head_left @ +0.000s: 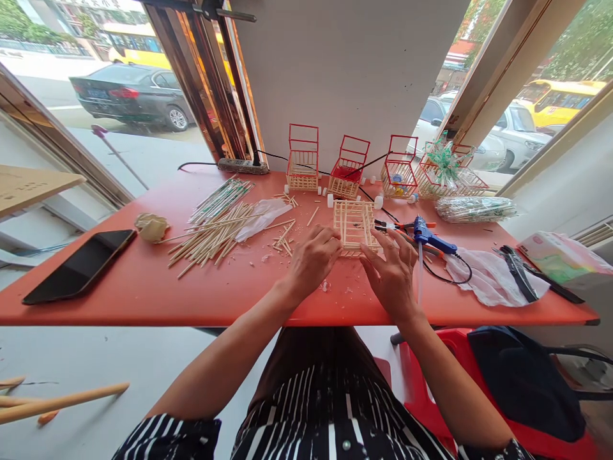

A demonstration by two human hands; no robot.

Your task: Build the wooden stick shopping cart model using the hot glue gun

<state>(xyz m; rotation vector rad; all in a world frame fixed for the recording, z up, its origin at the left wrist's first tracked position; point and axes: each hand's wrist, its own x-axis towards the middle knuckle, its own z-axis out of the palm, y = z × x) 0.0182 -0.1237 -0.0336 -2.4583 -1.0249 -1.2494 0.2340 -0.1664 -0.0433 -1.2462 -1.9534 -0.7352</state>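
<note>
In front of me on the table is a small cart frame (354, 225) built of thin wooden sticks, with white wheels at its far corners. My left hand (312, 260) is closed at the near left corner, thumb and fingers pinched together. At the near right corner, my right hand (393, 271) steadies the frame between thumb and fingertips, its other fingers somewhat spread. Just right of that hand stands a blue glue gun (433, 237) with a cable. Pliers (407, 225) with orange-and-black handles lie behind it, partly covered.
Loose wooden sticks (215, 239) and wrapped sticks (223, 199) lie left, near a phone (81, 265) and a crumpled brown lump (152, 228). Several finished carts with red handles (303, 160) line the wall. White plastic (493, 275) and a tissue pack (565, 259) sit right.
</note>
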